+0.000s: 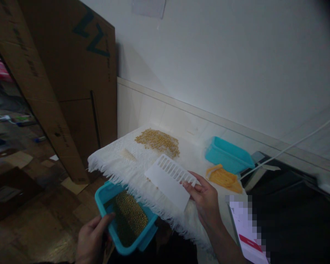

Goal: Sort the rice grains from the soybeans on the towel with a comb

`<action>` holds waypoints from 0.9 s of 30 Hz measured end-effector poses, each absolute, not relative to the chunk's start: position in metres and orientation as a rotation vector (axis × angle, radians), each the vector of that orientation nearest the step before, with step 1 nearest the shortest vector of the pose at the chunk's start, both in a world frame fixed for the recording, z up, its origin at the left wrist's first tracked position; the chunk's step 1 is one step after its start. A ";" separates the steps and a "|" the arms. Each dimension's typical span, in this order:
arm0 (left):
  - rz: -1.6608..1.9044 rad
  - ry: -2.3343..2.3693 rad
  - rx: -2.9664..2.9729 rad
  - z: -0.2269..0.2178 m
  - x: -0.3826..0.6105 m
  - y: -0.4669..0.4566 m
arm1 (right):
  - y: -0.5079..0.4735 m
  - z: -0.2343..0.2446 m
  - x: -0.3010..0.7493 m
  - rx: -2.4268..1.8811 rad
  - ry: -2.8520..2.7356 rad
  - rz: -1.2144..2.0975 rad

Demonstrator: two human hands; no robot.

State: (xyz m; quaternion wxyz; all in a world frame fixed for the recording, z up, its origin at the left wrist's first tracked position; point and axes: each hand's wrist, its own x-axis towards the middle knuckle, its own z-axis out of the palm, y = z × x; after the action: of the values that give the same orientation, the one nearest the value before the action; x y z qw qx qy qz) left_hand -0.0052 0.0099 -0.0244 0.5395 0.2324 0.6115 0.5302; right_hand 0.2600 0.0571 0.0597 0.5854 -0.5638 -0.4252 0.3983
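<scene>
Over cloth (110, 156), R fingers (191, 189) grip wht slotted plate (169, 183).

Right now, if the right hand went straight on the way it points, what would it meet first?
Probably the bean pile: the right hand points toward it, with the slotted white plate leading. Its height above the white cloth is unclear.

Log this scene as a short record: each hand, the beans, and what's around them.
Left hand: gripping the rim of a blue bin
Right hand: holding a slotted white panel
Beans: piled on the white cloth, more inside the gripped bin
Beside the wall: second blue bin, near a yellow cloth
Far left: cardboard box
</scene>
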 end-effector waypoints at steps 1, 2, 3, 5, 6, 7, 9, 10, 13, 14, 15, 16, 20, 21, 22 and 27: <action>1.261 1.456 0.556 -0.024 -0.005 0.010 | 0.057 0.060 0.260 -1.312 -0.991 0.937; 1.258 1.459 0.560 -0.023 -0.005 0.010 | 0.058 0.060 0.259 -1.309 -0.992 0.942; 1.260 1.463 0.561 -0.022 -0.005 0.010 | 0.058 0.059 0.258 -1.306 -0.995 0.944; 1.258 1.470 0.564 -0.020 -0.004 0.010 | 0.058 0.059 0.257 -1.303 -1.002 0.938; 1.256 1.477 0.562 -0.020 -0.004 0.010 | 0.059 0.059 0.256 -1.302 -1.005 0.934; 1.253 1.481 0.563 -0.019 -0.003 0.010 | 0.059 0.058 0.255 -1.299 -1.008 0.934; 1.252 1.474 0.562 -0.019 -0.003 0.010 | 0.060 0.058 0.254 -1.293 -1.014 0.943; 1.253 1.463 0.561 -0.020 -0.002 0.010 | 0.060 0.058 0.254 -1.291 -1.016 0.949; 1.271 1.445 0.551 -0.022 -0.002 0.009 | 0.059 0.059 0.257 -1.300 -1.025 0.937; 1.273 1.445 0.547 -0.023 -0.002 0.009 | 0.058 0.059 0.258 -1.304 -1.031 0.918; 1.271 1.443 0.549 -0.024 -0.002 0.009 | 0.056 0.059 0.260 -1.306 -1.039 0.898; 1.274 1.439 0.551 -0.024 -0.002 0.009 | 0.054 0.059 0.262 -1.307 -1.045 0.882; 1.271 1.440 0.568 -0.022 0.000 0.009 | 0.038 0.056 0.267 -1.367 -1.036 0.835; 1.268 1.446 0.566 -0.020 0.000 0.009 | 0.034 0.056 0.267 -1.400 -1.036 0.811; 1.267 1.449 0.563 -0.019 0.001 0.009 | 0.031 0.055 0.266 -1.432 -1.040 0.780; 1.259 1.447 0.550 -0.016 0.003 0.007 | 0.024 0.059 0.256 -1.464 -1.079 0.696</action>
State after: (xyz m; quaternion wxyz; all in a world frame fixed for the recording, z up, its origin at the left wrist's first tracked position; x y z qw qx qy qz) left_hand 0.0027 0.0073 -0.0161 0.5423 0.2316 0.6093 0.5301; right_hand 0.2555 0.0238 0.0588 0.5623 -0.6218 -0.4581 0.2955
